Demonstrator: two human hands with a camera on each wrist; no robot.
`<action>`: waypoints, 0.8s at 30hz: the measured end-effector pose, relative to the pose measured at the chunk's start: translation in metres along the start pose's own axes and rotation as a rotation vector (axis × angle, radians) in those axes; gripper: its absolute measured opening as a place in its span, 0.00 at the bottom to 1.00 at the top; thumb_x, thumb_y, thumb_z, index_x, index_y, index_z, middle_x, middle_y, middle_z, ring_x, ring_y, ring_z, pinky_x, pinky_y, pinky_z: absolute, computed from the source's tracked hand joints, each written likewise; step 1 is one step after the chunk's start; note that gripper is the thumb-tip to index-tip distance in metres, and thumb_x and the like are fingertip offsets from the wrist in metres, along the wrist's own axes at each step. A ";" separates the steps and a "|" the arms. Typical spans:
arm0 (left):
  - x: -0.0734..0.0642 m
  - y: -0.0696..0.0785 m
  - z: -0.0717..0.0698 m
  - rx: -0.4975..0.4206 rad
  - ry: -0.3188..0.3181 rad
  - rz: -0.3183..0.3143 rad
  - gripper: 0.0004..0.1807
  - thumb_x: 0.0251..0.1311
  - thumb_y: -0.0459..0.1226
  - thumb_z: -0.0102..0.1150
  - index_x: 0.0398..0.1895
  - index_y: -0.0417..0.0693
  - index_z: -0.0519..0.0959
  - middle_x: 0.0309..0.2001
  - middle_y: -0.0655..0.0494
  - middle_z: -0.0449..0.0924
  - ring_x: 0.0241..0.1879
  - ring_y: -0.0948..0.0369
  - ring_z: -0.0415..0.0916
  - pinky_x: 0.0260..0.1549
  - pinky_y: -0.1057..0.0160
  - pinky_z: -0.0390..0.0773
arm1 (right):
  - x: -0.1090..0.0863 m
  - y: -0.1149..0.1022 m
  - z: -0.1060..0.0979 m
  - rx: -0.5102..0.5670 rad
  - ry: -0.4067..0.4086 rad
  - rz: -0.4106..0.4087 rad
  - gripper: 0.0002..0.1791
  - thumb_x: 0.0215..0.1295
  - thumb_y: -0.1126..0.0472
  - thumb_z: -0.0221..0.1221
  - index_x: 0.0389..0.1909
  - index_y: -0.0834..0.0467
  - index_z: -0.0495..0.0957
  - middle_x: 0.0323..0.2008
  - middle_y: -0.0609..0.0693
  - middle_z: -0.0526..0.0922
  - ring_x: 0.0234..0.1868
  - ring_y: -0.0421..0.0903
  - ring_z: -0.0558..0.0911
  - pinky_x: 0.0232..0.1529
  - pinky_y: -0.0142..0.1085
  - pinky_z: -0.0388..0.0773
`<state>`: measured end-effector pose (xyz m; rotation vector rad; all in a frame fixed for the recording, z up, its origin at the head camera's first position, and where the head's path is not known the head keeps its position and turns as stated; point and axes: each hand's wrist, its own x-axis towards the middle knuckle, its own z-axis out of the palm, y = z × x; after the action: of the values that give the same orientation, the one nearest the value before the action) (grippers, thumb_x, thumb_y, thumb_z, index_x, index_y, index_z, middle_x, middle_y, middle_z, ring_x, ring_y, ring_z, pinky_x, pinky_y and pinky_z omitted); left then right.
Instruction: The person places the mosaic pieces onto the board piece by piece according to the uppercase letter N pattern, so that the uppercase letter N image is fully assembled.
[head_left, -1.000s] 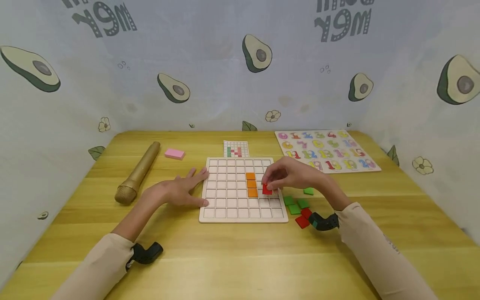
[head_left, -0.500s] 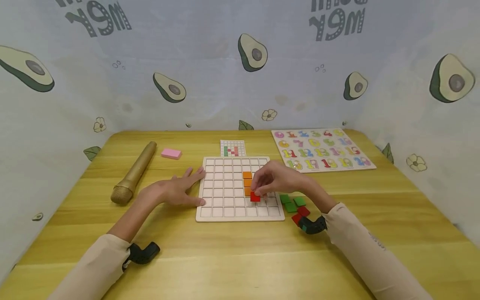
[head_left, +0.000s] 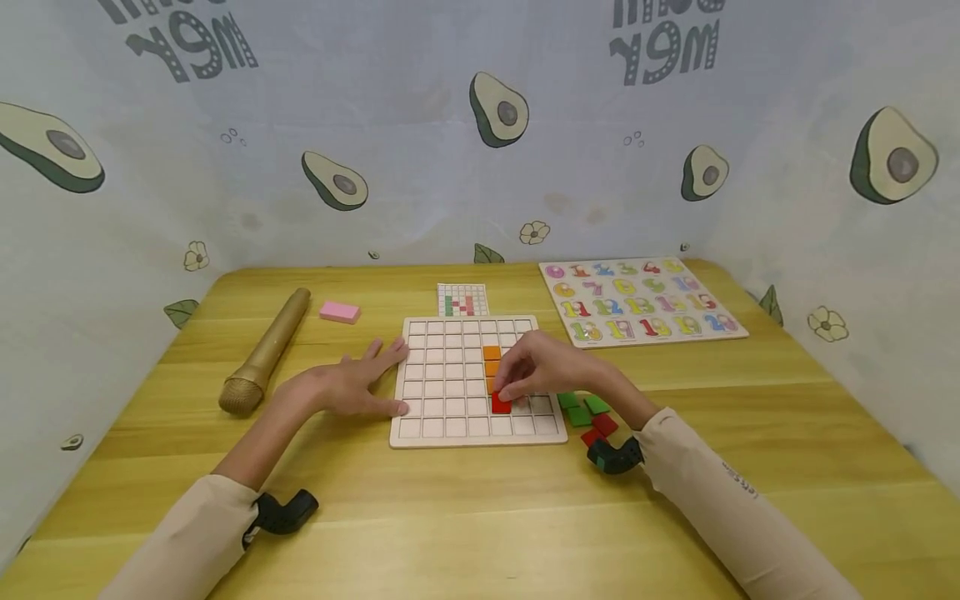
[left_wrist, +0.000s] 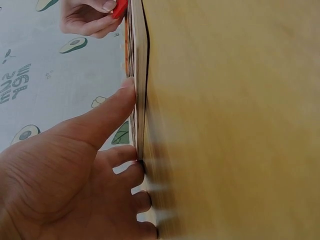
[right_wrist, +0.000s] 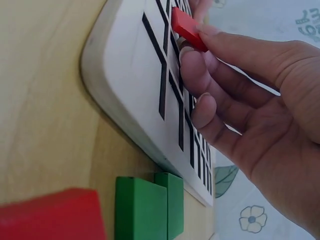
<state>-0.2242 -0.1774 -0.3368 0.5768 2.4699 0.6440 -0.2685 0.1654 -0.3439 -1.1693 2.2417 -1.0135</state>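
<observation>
A pale wooden grid board (head_left: 442,427) lies in the middle of the table, with a column of orange square tiles (head_left: 491,353) in its cells. My right hand (head_left: 546,367) pinches a red square tile (head_left: 500,406) between thumb and fingers, right below the orange column. In the right wrist view that red tile (right_wrist: 187,29) tilts close over the grid. My left hand (head_left: 347,388) is spread at the board's left edge, its thumb and fingertips touching the rim. The left wrist view shows its thumb (left_wrist: 112,112) on the board's side.
Several loose green tiles (head_left: 579,417) and red tiles (head_left: 604,425) lie just right of the board. Behind it is a small pattern card (head_left: 462,300). A number puzzle board (head_left: 637,304) is at back right; a gold microphone (head_left: 264,354) and a pink block (head_left: 340,312) lie to the left.
My right hand has carried the red tile left and nearer me, from beside the orange column to just below it. My left hand stays at the board's edge.
</observation>
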 end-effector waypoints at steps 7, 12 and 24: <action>0.002 -0.002 0.001 0.013 -0.008 -0.009 0.57 0.76 0.56 0.63 0.90 0.44 0.38 0.88 0.41 0.28 0.86 0.42 0.24 0.79 0.29 0.30 | -0.001 -0.001 0.002 -0.005 0.001 0.019 0.02 0.67 0.70 0.73 0.38 0.62 0.91 0.33 0.47 0.91 0.32 0.43 0.87 0.41 0.35 0.88; 0.000 0.000 -0.001 0.015 -0.006 -0.011 0.57 0.76 0.56 0.62 0.90 0.45 0.37 0.88 0.41 0.27 0.86 0.41 0.23 0.79 0.29 0.30 | 0.000 -0.002 0.001 -0.019 -0.002 0.007 0.02 0.67 0.70 0.73 0.38 0.62 0.92 0.33 0.46 0.91 0.31 0.42 0.86 0.40 0.34 0.88; 0.000 -0.002 -0.001 -0.007 -0.003 -0.005 0.57 0.76 0.56 0.63 0.90 0.44 0.39 0.88 0.41 0.28 0.86 0.39 0.24 0.79 0.28 0.32 | 0.002 -0.001 0.000 -0.033 -0.029 -0.047 0.00 0.67 0.70 0.73 0.36 0.64 0.92 0.34 0.48 0.91 0.32 0.39 0.86 0.40 0.33 0.87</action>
<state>-0.2256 -0.1788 -0.3371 0.5682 2.4648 0.6488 -0.2688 0.1631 -0.3430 -1.2486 2.2262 -0.9744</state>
